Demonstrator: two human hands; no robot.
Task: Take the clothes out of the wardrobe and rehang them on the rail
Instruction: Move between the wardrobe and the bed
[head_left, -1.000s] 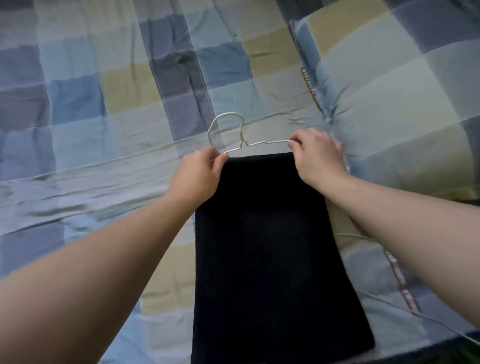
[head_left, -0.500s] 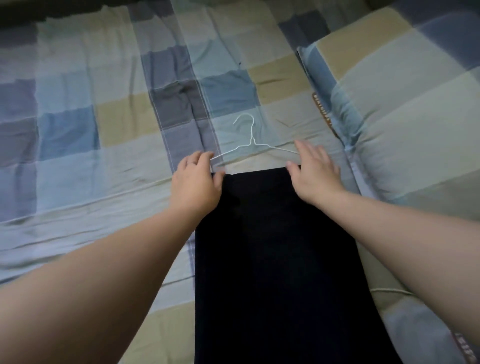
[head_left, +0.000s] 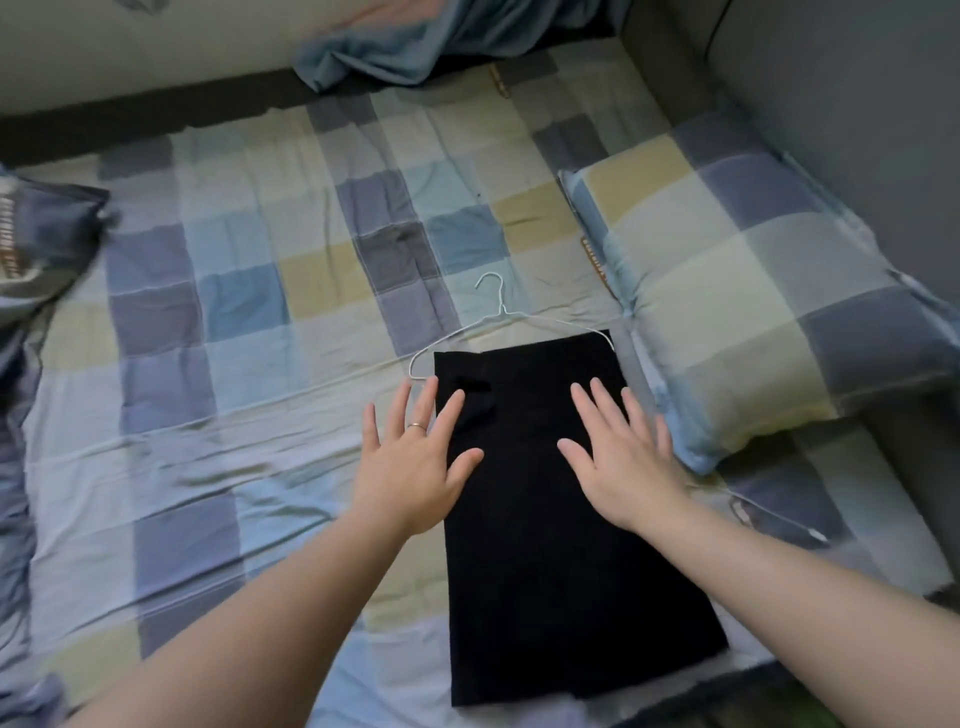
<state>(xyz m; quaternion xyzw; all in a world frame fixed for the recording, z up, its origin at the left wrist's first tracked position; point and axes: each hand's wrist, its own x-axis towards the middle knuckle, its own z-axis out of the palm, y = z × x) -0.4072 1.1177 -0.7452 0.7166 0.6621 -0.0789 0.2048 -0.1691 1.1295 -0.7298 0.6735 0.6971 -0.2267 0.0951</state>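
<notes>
Folds hide what kind of garment this is: a black garment (head_left: 571, 571) lies as a flat rectangle on the bed (head_left: 234, 364), running from the middle to the near edge. It hangs over a white wire hanger (head_left: 502, 310), whose bottom bar is covered by the cloth; only the hook, the two sloping shoulders and the left end show, lying flat on the checked sheet and pointing toward the far edge.

Both hands are open with straight, spread fingers. The left hand (head_left: 415, 467), wearing a ring (head_left: 416, 426), lies across the garment's left edge, half over the sheet. The right hand (head_left: 623, 457) is over the garment's right side. Whether the palms press the cloth or sit just above it cannot be told.

A checked pillow (head_left: 753, 312) lies just beside the garment along the bed's right edge, with a thin white cable (head_left: 774, 517) near its near corner. Another pillow (head_left: 36, 249) is cut off at the left edge. A crumpled blue blanket (head_left: 415, 47) lies at the far edge.
</notes>
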